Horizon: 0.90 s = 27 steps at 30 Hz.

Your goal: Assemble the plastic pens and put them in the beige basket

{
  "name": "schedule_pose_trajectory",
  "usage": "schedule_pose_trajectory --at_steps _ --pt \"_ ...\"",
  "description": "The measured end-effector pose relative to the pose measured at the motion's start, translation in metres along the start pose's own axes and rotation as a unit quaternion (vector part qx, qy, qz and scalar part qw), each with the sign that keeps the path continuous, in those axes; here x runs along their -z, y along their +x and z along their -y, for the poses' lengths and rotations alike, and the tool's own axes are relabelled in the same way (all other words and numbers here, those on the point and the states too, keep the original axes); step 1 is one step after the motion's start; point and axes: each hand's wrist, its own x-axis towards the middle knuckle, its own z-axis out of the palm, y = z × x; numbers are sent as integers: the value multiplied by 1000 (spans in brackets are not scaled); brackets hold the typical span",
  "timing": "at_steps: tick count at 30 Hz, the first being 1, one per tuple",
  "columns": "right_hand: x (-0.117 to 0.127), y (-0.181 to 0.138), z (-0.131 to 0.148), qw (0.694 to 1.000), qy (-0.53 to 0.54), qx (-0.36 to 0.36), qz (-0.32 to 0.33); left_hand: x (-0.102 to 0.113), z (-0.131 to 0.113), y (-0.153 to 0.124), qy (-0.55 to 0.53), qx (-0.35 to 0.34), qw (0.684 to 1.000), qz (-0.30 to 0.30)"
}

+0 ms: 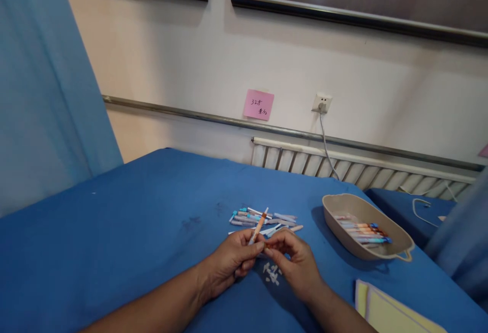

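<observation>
Gripping an orange-and-brown pen, pale tip up and tilted, the left hand is over the blue-covered table, well in from its far edge. The right hand pinches a small amber piece — just beside the left thumb. Loose pens lie beyond; white bits lie nearer. Toward the right edge — a beige basin holding further pens.

A pale-blue fabric curtain hangs at left. On the far white wall, a square pink paper note sits left of a white plastic socket, above a ribbed white radiator. A yellow, purple-edged cloth lies near right.
</observation>
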Motion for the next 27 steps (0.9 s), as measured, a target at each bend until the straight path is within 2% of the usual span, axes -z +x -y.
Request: schedule_pose_trajectory --at_steps 3,6,9,11,17,27 --pt "-1 2 6 997 76 -11 -13 -1 -1 1 30 -11 999 -3" --pt "4 7 9 982 172 -68 -40 0 -1 3 94 -21 995 -35" --pt "16 14 3 971 200 -110 -65 4 -1 6 165 -28 985 -51" --pt "25 18 -4 970 206 -113 -68 5 0 6 212 -39 975 -46" --pt "37 24 -12 983 146 -97 -52 3 -1 4 312 -48 948 -38" --pt "40 23 -10 997 30 -70 -19 3 -1 7 337 -36 941 -16"
